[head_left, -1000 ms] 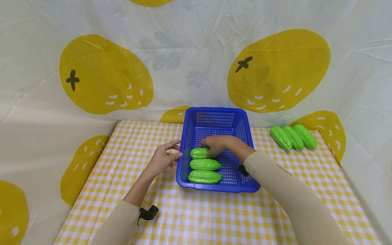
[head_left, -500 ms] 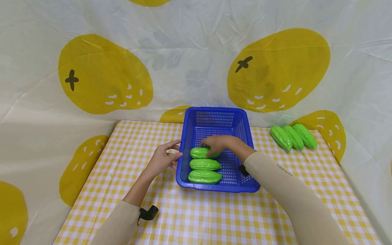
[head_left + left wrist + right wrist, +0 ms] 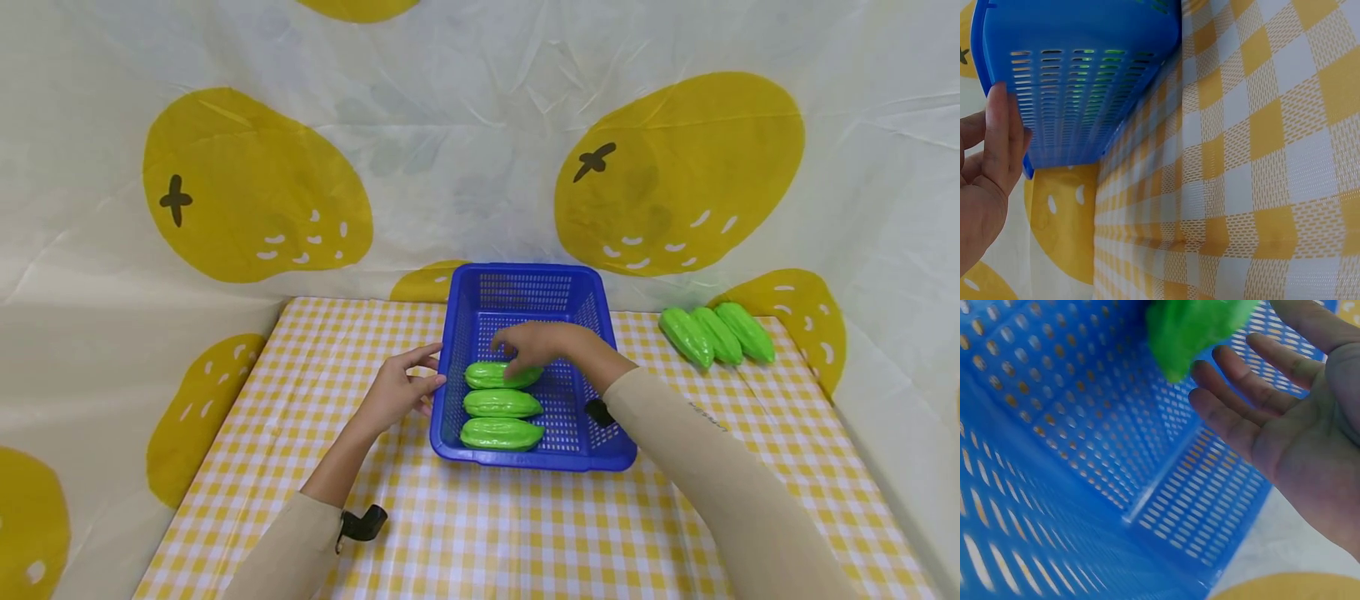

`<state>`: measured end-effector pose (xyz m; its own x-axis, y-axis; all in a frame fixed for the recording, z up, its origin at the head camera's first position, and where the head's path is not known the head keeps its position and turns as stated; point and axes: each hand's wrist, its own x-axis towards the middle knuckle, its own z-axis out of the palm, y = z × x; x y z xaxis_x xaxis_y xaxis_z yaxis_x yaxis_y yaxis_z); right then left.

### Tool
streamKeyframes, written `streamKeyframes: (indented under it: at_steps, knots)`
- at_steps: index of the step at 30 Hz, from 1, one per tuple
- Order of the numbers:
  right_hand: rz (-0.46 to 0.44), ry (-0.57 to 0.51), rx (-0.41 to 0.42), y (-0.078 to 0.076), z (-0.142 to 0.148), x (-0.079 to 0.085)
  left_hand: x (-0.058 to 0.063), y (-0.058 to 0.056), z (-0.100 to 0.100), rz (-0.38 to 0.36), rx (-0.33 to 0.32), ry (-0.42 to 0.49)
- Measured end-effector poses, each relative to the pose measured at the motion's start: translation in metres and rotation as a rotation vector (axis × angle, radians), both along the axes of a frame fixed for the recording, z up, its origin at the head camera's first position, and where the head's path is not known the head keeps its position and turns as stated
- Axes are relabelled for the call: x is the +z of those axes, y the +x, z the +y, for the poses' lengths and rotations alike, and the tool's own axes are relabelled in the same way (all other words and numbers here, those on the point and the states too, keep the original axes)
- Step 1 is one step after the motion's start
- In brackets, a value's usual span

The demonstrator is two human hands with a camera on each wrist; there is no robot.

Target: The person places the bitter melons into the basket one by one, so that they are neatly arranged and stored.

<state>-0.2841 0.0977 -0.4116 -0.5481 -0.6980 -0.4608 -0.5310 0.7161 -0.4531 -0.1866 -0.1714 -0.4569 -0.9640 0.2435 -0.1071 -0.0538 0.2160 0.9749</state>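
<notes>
Right hand is inside the blue basket, fingers straight and spread, palm down, just over the far one of three green gourds. In the right wrist view the open palm faces the basket's perforated wall, fingertips beside that gourd's end; whether they touch it cannot be told. It holds nothing.

Left hand rests against the outer left wall of the basket, fingers straight. The left wrist view shows the fingertips flat on the slotted blue wall, green showing through the slots; the head view does not show this contact so plainly.

Count: three gourds in the basket, lying crosswise in a row at the near end: far, middle, near. Three more gourds lie side by side on the worktop, far right corner, well apart from the basket.

Both forearms wear beige sleeves. Worktop carries a yellow-and-white checked cloth; a backdrop with yellow fruit prints stands behind.
</notes>
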Motion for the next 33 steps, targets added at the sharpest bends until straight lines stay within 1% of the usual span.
streamKeyframes:
  at_steps: [5,10,14,16,20,25,30,33]
  knots:
    - [0.014,-0.065,-0.053,0.002,0.010,0.020,0.000,0.001,0.000,0.002,-0.003,0.002]
    - [0.040,-0.154,-0.122,0.003,0.030,0.037,0.001,0.000,0.001,0.011,-0.013,-0.009]
    - [0.053,-0.180,-0.185,0.006,0.048,0.051,0.001,0.000,0.000,0.013,-0.013,-0.002]
    - [0.059,-0.191,-0.205,0.006,0.059,0.054,0.001,0.000,0.000,0.011,-0.009,0.000]
    - [0.064,-0.234,-0.261,0.008,0.083,0.053,-0.001,0.001,-0.001,0.010,-0.008,-0.004]
    - [0.136,-0.316,-0.350,0.011,0.117,0.043,-0.002,0.001,-0.001,0.018,-0.008,-0.015]
    - [0.189,-0.400,-0.509,0.017,0.149,0.036,0.000,0.001,-0.001,0.020,-0.008,-0.016]
    - [0.231,-0.416,-0.604,0.021,0.166,0.031,0.000,0.002,-0.001,0.021,-0.010,-0.013]
